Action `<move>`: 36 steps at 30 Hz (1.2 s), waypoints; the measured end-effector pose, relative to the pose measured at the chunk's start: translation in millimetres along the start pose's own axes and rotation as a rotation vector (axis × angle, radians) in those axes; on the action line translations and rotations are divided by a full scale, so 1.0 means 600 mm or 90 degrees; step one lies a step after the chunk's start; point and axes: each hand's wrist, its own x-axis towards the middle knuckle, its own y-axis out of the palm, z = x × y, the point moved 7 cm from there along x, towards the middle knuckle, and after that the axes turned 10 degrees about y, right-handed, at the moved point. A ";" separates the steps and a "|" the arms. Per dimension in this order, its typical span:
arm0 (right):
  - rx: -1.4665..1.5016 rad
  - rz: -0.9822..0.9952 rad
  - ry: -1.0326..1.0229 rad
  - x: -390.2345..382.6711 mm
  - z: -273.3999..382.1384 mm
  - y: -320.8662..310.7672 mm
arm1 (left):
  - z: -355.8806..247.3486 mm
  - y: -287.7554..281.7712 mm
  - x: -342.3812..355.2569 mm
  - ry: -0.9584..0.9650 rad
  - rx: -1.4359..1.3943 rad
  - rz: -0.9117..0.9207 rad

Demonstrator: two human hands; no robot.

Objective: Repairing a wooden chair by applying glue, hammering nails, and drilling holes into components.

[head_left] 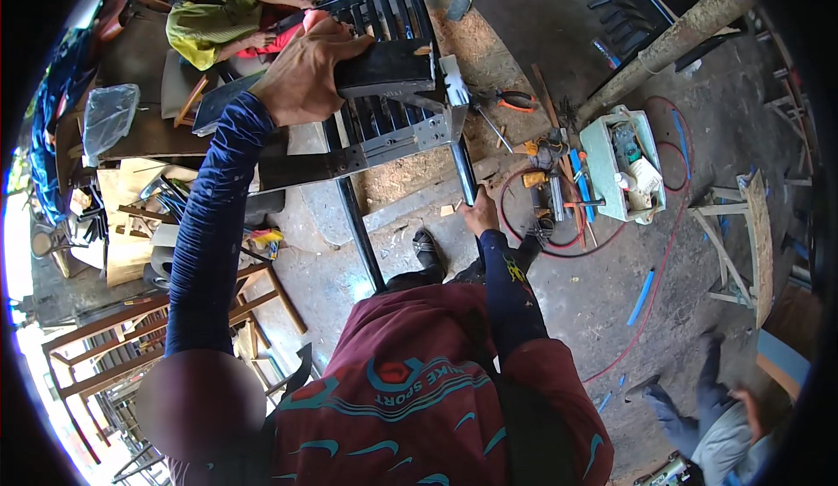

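Observation:
A dark slatted wooden chair [353, 156] is tipped over in front of me, its slats at the far end and its long legs pointing toward me. My left hand [305, 71] is closed over the chair's flat black armrest-like piece. Lower and to the right, my right hand [478, 214] is wrapped round the end of a dark leg [463, 170]. A metal plate with holes [415, 140] runs along the chair's near edge. Beside it stands a small whitish fitting [455, 80], whose kind I cannot make out.
Orange-handled pliers [517, 100] lie on the right, near a pale green toolbox [594, 172] and scattered hand tools. A red hose [670, 255] curls over the floor. A wooden post [672, 45] slants behind. One co-worker [205, 32] sits far left; another person [720, 425] is lower right.

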 end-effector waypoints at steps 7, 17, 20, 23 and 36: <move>-0.012 -0.001 0.012 -0.004 -0.004 0.001 | 0.015 0.011 0.008 0.019 0.000 -0.011; -0.030 -0.042 0.024 0.003 -0.011 0.013 | -0.126 0.015 -0.036 -0.089 0.255 -0.073; -0.008 -0.047 -0.004 0.001 -0.007 0.012 | -0.125 0.020 -0.044 -0.199 0.226 -0.120; -0.020 -0.046 0.008 0.004 -0.016 0.013 | -0.147 0.035 -0.045 -0.248 0.263 -0.149; 0.022 -0.002 -0.038 0.026 -0.025 0.028 | -0.076 0.025 0.033 -0.066 0.255 0.148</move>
